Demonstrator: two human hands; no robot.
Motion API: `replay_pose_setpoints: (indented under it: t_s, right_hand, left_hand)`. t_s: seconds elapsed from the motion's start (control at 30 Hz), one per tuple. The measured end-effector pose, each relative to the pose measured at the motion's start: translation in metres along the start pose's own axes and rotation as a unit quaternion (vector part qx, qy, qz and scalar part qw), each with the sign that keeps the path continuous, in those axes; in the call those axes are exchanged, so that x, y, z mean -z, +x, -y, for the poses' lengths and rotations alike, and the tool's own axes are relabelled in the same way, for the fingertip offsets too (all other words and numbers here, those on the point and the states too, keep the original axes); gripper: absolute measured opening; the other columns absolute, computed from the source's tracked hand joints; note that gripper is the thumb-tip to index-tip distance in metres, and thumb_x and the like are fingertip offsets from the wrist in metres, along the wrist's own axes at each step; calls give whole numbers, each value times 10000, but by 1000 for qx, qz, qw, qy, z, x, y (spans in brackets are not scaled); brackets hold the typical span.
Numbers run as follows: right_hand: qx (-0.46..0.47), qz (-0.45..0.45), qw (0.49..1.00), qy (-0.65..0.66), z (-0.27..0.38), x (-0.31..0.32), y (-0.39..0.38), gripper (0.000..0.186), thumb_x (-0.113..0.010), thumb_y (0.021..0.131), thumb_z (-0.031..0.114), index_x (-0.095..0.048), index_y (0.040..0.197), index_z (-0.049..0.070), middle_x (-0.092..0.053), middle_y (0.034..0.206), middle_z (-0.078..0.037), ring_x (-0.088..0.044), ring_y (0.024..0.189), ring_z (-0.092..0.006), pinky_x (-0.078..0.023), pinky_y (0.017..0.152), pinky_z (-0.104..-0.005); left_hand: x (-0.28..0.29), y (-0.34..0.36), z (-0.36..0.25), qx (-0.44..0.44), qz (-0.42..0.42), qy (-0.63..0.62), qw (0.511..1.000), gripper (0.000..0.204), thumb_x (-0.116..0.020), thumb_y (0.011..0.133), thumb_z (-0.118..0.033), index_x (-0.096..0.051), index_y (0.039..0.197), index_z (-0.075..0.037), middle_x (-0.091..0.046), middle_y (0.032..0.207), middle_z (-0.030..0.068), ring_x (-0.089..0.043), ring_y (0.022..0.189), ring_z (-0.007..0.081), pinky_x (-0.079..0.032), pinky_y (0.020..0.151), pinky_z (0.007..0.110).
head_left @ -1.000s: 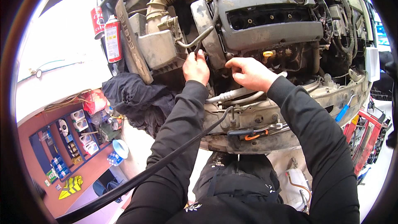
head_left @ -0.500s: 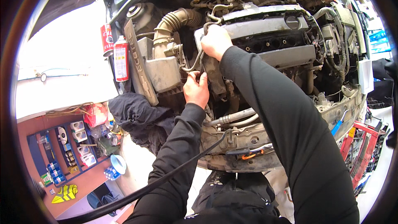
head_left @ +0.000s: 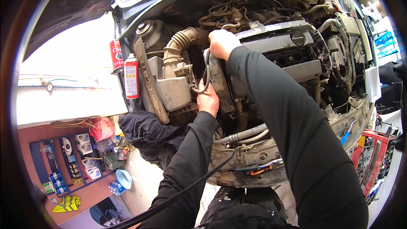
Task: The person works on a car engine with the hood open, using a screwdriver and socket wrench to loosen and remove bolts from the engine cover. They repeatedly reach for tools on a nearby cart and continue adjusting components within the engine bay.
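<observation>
A thin dark hose hangs in a loop between the ribbed air intake duct and the engine. My right hand is closed round the upper stretch of this hose, beside the left end of the grey engine cover. Lower down, my left hand reaches in right of the air filter box. The bottom of the loop crosses in front of its fingers, whose tips are hidden, so its grip does not show.
Two red-and-white spray cans stand on the left by a loose grille trim strip. A dark cloth drapes over the left fender. Orange-and-black pliers and a blue-handled tool lie on the front crossmember. A black strap crosses low.
My left hand has gone from pinching the hose to reaching behind its loop, fingertips now out of sight. My right hand stays on the upper hose. The whole view has shifted slightly.
</observation>
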State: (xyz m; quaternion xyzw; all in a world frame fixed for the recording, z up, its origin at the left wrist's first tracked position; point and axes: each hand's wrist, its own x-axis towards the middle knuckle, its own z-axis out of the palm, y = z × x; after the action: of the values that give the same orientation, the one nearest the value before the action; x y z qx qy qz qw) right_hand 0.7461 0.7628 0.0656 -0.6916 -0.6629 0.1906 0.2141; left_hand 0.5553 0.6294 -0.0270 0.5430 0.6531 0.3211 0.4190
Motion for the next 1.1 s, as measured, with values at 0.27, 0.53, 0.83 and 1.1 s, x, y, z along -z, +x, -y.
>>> replay_pose_setpoints:
  t_s: [0.27,0.53,0.83,1.1]
  right_hand:
    - [151,-48,986,-52,-7,6,-18,233,-649,1006,152,-832,1147,125,-817,1080,-162,-789,1078,-379,-622,991,-500]
    - [92,-22,996,-1,5,-7,-12,252,-642,950,78,-814,1129,36,-818,1048,-212,-779,1102,-411,-610,1000,-497]
    - [113,-182,965,151,-17,78,-247,245,-716,951,31,-700,1194,7,-724,1222,-216,-674,1176,-458,-559,1039,-531]
    - [-181,-153,962,139,-16,145,-506,270,-727,915,-26,-707,1183,-4,-724,1191,-207,-696,1129,-428,-578,996,-486]
  left_hand:
    - [-1,-10,-3,-29,82,-104,991,805,-594,1201,-356,-228,1785,61,-495,1745,230,-505,1575,284,-363,1298,355]
    - [29,-26,0,68,131,-156,977,914,-672,1122,-104,-91,1816,24,-664,1497,130,-625,1327,166,-491,1151,302]
    - [75,-81,9,37,208,-188,959,879,-684,1106,-57,-169,1816,-6,-482,1747,236,-541,1573,277,-496,1220,371]
    - [146,-156,0,-78,126,-102,984,345,-662,1099,-27,-664,1440,26,-782,1279,128,-737,1165,191,-566,1072,333]
